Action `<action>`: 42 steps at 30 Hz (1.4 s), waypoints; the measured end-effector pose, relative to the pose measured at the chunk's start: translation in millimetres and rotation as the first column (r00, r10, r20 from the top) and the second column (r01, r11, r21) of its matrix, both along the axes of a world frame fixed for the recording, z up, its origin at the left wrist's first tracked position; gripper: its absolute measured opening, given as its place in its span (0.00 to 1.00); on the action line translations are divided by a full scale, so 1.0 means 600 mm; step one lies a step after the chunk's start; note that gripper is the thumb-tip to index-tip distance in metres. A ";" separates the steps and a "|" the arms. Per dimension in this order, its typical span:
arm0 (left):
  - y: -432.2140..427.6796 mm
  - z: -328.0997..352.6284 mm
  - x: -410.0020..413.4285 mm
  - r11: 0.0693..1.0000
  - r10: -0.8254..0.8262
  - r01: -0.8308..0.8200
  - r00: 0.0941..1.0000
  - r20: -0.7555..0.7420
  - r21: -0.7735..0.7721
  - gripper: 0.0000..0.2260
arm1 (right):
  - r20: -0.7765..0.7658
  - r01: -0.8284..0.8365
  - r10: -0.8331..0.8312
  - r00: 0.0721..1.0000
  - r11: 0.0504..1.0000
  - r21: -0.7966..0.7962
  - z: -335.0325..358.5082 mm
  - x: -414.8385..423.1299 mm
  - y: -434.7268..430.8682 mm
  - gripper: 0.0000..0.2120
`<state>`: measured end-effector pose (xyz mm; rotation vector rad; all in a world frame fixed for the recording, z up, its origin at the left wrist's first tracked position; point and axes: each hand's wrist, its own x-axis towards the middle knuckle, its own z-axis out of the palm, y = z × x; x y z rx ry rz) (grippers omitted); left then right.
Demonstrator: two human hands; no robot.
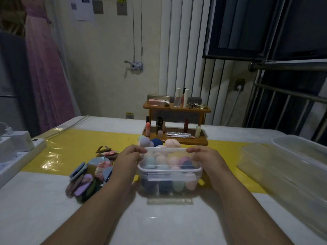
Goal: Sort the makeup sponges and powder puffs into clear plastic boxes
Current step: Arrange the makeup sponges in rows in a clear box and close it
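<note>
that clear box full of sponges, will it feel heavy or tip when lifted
Probably light for its size: the clear box holds only soft-looking sponges. Its smooth plastic walls may be slippery, so left hand and right hand gripping both ends seems wise. Its base looks broad, so tipping seems unlikely.

Plastic, foam and wood
Clear glossy plastic box (pixel 169 177); matt foam sponges (pixel 146 141); shiny yellow sheet (pixel 74 147); smooth wooden rack (pixel 177 107).
</note>
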<state>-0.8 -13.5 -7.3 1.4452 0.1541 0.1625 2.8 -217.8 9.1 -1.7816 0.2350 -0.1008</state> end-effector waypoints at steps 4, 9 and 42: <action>0.001 -0.002 0.001 0.999 -0.046 0.046 0.999 0.017 0.026 0.12 | 0.032 -0.069 0.070 0.997 0.997 -0.035 -0.004 -0.006 0.001 0.06; 0.002 0.000 -0.006 0.992 -0.113 0.110 0.993 -0.046 -0.065 0.14 | 0.045 -0.112 0.123 0.991 0.975 -0.191 -0.008 -0.003 -0.004 0.09; 0.043 0.003 0.004 0.482 -0.507 0.322 0.861 -0.040 0.815 0.35 | -0.111 -0.393 0.444 0.889 0.616 -0.682 -0.006 -0.007 -0.025 0.42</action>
